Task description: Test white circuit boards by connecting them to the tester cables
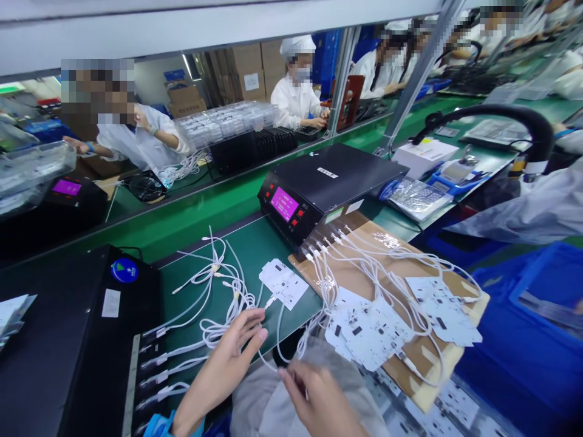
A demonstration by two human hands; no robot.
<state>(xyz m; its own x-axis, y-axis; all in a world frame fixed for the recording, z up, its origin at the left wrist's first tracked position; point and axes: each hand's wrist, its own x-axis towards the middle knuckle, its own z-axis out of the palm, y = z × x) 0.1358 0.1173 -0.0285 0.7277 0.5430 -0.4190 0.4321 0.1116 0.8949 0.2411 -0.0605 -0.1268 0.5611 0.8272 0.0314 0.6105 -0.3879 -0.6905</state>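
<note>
My left hand (234, 349) reaches over the green bench edge, fingers loosely curved and thumb apart, with nothing clearly gripped. Its fingertips are close to a white cable plug (270, 301) that meets the edge of a white circuit board (283, 283). My right hand (321, 391) is lower and nearer to me, slightly blurred, its fingers curled together. A thin white cable (268, 362) runs to its fingertips and appears pinched there. Right of my hands, several white circuit boards (371, 328) lie overlapping on a brown cardboard sheet (403, 370), with white cables across them.
A black test box (332, 176) with a lit pink screen (285, 203) stands ahead, cables plugged into its side. Another black box (82, 340) is at left. Loose white cables (218, 273) lie between. A blue bin (528, 328) is at right; co-workers sit beyond.
</note>
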